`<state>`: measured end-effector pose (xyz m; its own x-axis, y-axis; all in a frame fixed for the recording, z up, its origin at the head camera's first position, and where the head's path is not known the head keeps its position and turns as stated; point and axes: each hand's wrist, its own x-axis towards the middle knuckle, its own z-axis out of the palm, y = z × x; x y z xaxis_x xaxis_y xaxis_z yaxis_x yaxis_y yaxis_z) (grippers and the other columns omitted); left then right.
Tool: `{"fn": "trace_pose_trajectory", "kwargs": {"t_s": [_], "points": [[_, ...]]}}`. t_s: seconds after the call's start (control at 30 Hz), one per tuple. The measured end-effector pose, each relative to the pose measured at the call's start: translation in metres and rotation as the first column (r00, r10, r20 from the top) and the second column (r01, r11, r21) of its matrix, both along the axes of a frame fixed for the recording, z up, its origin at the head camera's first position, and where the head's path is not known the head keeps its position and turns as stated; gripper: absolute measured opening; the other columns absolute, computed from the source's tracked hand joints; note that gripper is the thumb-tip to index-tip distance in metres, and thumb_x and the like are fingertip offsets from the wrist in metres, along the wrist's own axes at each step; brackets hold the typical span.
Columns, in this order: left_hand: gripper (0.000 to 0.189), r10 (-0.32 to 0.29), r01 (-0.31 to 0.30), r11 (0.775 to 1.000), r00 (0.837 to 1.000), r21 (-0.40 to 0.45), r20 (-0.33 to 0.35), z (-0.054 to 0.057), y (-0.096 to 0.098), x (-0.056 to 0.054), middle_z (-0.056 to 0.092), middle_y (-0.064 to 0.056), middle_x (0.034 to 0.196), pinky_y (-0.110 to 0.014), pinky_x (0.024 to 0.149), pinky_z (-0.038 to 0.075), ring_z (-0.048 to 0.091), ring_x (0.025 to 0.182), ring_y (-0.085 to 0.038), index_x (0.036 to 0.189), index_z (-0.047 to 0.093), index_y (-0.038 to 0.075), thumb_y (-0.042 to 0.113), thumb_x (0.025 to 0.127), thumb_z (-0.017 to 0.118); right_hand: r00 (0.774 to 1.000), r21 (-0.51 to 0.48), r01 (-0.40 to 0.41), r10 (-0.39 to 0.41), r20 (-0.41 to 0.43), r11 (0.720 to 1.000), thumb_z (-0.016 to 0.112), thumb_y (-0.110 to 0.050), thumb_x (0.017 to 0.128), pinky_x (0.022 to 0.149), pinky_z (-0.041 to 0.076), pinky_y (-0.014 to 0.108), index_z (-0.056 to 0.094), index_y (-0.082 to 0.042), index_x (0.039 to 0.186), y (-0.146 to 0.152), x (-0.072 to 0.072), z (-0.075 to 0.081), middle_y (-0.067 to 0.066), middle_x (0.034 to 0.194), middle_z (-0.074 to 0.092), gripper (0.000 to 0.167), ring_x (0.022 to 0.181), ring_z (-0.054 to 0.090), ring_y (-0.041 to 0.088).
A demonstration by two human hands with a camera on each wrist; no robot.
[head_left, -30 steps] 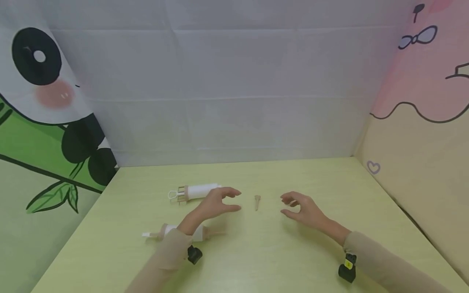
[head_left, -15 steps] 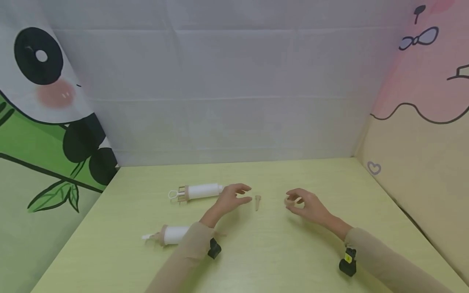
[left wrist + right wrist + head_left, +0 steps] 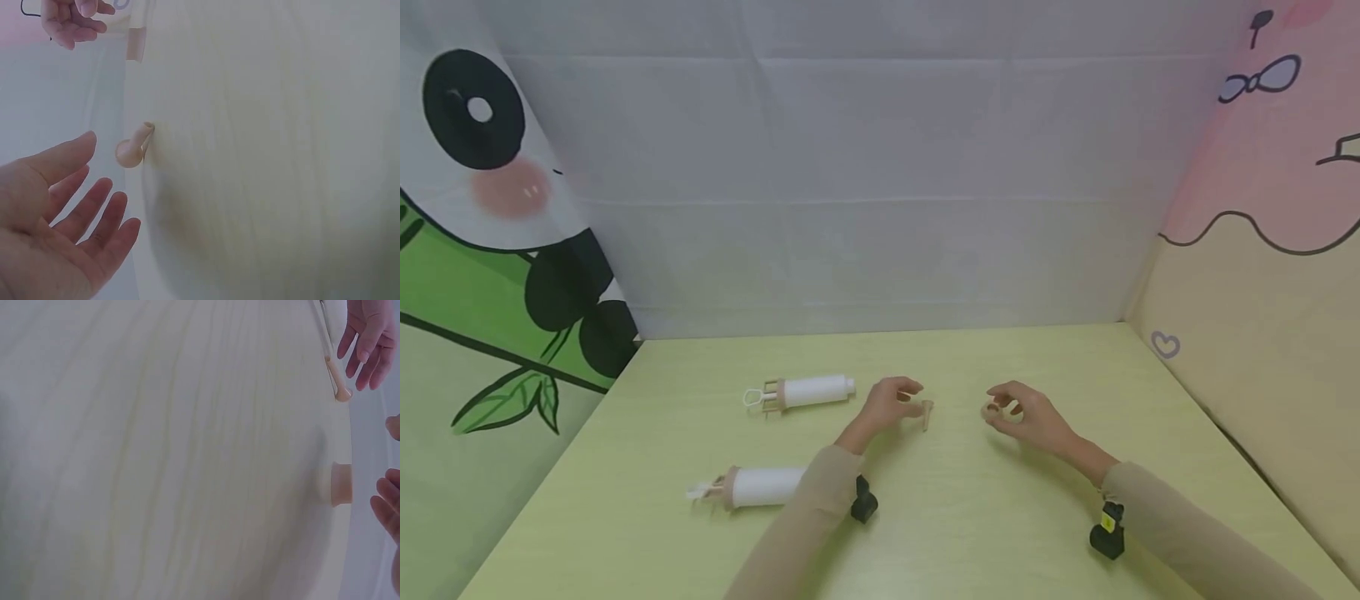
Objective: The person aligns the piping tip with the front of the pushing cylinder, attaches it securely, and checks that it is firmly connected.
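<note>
A small beige conical nozzle (image 3: 927, 416) lies on the table, seen flared end first in the left wrist view (image 3: 130, 154). My left hand (image 3: 889, 406) hovers beside it, thumb and fingers spread; in the left wrist view a gap separates the fingertips from the nozzle. A short beige ring-shaped piece (image 3: 988, 412) sits on the table at the fingertips of my right hand (image 3: 1030, 417). In the right wrist view that ring (image 3: 341, 485) stands apart from the parted fingers (image 3: 389, 515), so neither hand holds anything.
Left of my left hand lies a white syringe-like tube (image 3: 815, 391) with a beige collar and a looped plunger handle. A second such tube (image 3: 767, 487) lies nearer, partly hidden by my left sleeve (image 3: 805, 517). A pale cloth (image 3: 880, 208) hangs behind the table (image 3: 1000, 533).
My left hand has moved right and slightly away from me, up to the nozzle. My right hand has shifted a little right, bringing the ring into sight. The nozzle has stayed in place.
</note>
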<state>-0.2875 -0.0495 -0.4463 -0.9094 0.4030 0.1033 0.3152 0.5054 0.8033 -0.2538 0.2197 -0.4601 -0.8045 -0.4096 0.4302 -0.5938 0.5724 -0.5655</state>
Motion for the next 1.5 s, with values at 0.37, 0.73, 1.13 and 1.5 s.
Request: {"fn": "trace_pose_trajectory", "kwargs": {"t_s": [0.37,0.73,1.13,1.5], "points": [[0.029,-0.022,0.020,1.000,0.998,0.022,0.060,-0.007,0.007,-0.008,0.061,-0.018,0.110,-0.036,0.082,0.049,0.057,0.099,-0.032,0.109,0.061,-0.003,0.001,0.080,0.063,1.000,0.004,0.008,-0.008,0.013,1.000,0.069,-0.018,0.080,0.067,0.050,0.027,0.058,0.000,0.111,-0.001,-0.001,0.000,0.010,0.099,0.062,0.037,0.087,0.057,0.022],[0.026,0.050,-0.044,0.996,0.996,-0.082,0.074,-0.007,0.015,0.000,0.064,-0.010,0.096,-0.033,0.079,0.047,0.057,0.092,-0.024,0.102,0.065,0.000,-0.002,0.076,0.065,1.000,-0.002,-0.006,0.006,0.001,1.000,0.069,-0.017,0.081,0.066,0.050,0.030,0.058,0.001,0.110,-0.002,0.000,-0.002,0.011,0.099,0.062,0.036,0.086,0.057,0.023],[0.012,0.101,-0.099,0.994,0.993,-0.047,0.061,-0.012,0.016,0.004,0.067,-0.009,0.086,-0.027,0.069,0.049,0.061,0.082,-0.021,0.090,0.069,0.002,0.004,0.078,0.067,1.000,0.004,-0.018,0.018,0.000,1.000,0.070,-0.014,0.079,0.064,0.049,0.025,0.057,0.001,0.109,-0.001,-0.002,-0.007,0.008,0.094,0.061,0.036,0.083,0.057,0.020],[0.009,0.134,-0.135,0.991,0.990,-0.015,-0.031,-0.010,0.013,0.008,0.069,-0.008,0.081,-0.024,0.063,0.050,0.063,0.074,-0.017,0.086,0.071,0.003,0.008,0.078,0.070,0.998,0.020,0.047,-0.048,0.048,0.999,0.070,-0.016,0.079,0.061,0.048,0.025,0.058,0.001,0.110,-0.002,-0.005,-0.008,0.010,0.098,0.061,0.037,0.085,0.058,0.022]]}}
